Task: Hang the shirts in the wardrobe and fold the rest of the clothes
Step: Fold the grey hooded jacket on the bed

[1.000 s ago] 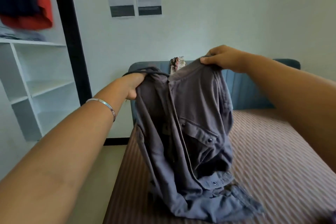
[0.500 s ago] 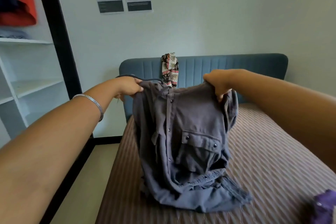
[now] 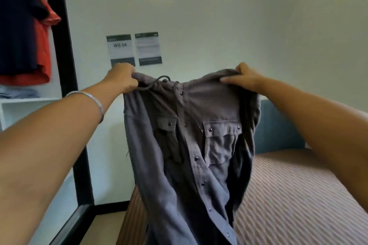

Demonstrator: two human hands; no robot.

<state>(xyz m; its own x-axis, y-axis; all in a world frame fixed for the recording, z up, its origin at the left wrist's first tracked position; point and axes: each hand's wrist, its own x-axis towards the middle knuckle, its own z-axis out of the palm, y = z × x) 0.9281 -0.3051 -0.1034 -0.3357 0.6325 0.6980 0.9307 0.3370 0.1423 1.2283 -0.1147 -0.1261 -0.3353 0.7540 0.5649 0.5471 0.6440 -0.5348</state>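
Grey snap-button shirt [image 3: 191,145] hangs from both shoulders: left hand [image 3: 122,77] and right hand [image 3: 244,78] each have fingers curled tight around the cloth. If its dark hanger [image 3: 159,81] sits crooked inside the collar, I think one shoulder may slip off on the way to the wardrobe [image 3: 59,45].

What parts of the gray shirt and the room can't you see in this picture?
All in the head view:
- The gray shirt: its hem runs off the bottom edge.
- The hanger: only a thin dark loop shows at the collar; cloth covers the rest.
- The left hand and right hand: their fingertips are folded into the shoulders.
- The bed: the shirt hides its left part.
- The wall papers: small print too blurred to read.
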